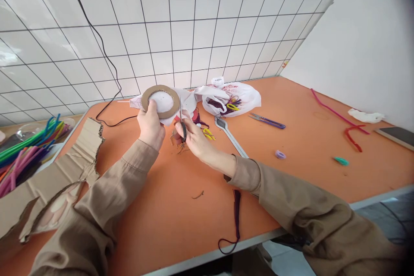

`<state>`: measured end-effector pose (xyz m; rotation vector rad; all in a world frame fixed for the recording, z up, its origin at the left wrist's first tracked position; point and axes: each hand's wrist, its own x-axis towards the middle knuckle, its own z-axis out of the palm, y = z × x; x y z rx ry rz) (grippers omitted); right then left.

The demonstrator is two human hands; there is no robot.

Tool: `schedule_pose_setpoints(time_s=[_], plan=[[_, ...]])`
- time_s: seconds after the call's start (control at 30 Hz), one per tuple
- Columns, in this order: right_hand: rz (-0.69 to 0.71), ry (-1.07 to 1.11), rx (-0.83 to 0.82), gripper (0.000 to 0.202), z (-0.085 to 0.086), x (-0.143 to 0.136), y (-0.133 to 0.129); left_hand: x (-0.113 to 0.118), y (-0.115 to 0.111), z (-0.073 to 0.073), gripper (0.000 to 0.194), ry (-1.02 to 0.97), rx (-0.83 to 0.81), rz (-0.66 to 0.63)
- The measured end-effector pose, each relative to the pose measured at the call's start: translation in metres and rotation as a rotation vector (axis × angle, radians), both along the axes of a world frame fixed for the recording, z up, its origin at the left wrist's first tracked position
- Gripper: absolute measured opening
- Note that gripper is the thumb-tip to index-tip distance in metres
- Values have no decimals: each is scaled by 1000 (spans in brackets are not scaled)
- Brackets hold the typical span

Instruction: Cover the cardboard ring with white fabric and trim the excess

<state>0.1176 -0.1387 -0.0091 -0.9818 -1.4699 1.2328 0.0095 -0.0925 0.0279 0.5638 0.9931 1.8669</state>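
A flat brown cardboard ring (147, 98) is held up over the table by my left hand (150, 127), its thumb lying across the ring's lower inner edge. Just right of it, my right hand (195, 137) is closed around the dark handles of scissors (183, 131). The scissor blades point upward, close beside the ring's right edge. Small brown scraps (183, 147) lie on the orange table below the hands. Behind the hands are white plastic bags (249, 95), one with colored threads and a yellow-handled tool inside.
Torn cardboard (61, 172) and colored pipe cleaners (22, 159) lie at left. A dark tassel (237, 211) is near the front edge. Blue thread snips (268, 121), a purple roll (280, 154), a green item (341, 161) and red pipe cleaners (352, 136) lie right. A black cable (103, 47) hangs behind.
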Motion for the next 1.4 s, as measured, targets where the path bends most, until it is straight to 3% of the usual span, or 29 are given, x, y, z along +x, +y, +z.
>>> schedule_pose_setpoints(time_s=[0.53, 1.4], plan=[[20, 180, -134, 27, -7, -1, -2, -1, -2, 4, 8, 22, -4, 19], [21, 271, -110, 27, -8, -1, -7, -5, 1, 3, 8, 8, 12, 30]])
